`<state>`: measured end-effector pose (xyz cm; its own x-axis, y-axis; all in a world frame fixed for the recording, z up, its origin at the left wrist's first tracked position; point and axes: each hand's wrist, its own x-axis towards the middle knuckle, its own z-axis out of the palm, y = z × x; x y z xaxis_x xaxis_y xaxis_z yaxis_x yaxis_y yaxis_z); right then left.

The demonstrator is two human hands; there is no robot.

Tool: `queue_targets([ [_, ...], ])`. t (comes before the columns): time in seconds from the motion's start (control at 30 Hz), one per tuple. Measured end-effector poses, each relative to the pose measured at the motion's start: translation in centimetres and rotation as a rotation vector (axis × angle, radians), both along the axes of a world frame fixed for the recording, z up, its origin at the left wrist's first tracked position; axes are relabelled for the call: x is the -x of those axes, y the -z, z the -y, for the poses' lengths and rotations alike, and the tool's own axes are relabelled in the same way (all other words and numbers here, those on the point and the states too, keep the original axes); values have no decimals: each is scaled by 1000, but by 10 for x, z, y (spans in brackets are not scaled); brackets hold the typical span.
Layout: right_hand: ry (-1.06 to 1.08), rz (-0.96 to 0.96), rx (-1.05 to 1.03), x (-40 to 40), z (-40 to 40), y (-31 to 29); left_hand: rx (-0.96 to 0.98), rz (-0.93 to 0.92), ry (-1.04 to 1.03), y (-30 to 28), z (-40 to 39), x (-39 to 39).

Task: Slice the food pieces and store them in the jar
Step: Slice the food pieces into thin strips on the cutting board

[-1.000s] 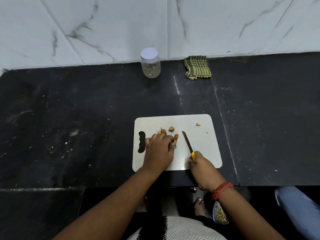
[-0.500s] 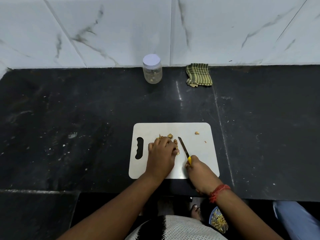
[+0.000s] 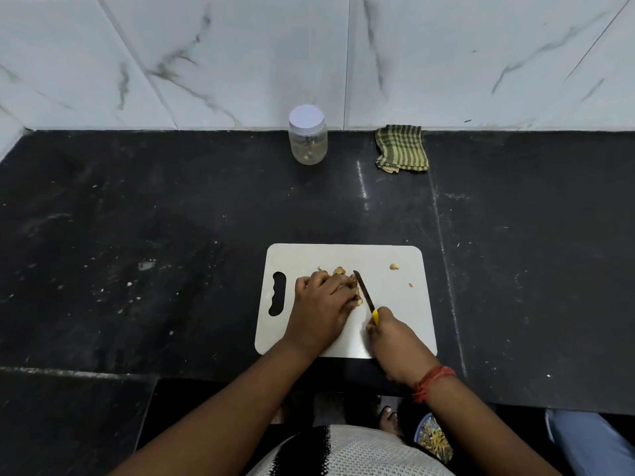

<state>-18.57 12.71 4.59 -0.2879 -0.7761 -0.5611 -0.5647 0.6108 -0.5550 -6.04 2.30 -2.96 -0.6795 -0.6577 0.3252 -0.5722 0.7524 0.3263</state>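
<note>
Gripping a yellow-handled knife (image 3: 365, 295), the right hand (image 3: 395, 341) sets its blade beside the food pieces (image 3: 347, 280) that the left hand (image 3: 323, 304) clutches on the cutting board (image 3: 395, 317); the lidded jar (image 3: 307, 135) stands well apart by the wall.

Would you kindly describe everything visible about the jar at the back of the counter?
The jar is small, round and clear, plastic or glass by its look, closed with a pale white screw lid. It stands upright on the black counter against the marble wall, left of a green checked cloth and apart from it. A few pale bits lie inside. Neither hand touches it.
</note>
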Motion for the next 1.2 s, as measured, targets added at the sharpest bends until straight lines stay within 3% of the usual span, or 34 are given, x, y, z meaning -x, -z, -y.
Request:
queue_targets([
  [1.2, -181, -145, -50, -2, 2, 7, 6, 36, 28, -1, 9, 5],
])
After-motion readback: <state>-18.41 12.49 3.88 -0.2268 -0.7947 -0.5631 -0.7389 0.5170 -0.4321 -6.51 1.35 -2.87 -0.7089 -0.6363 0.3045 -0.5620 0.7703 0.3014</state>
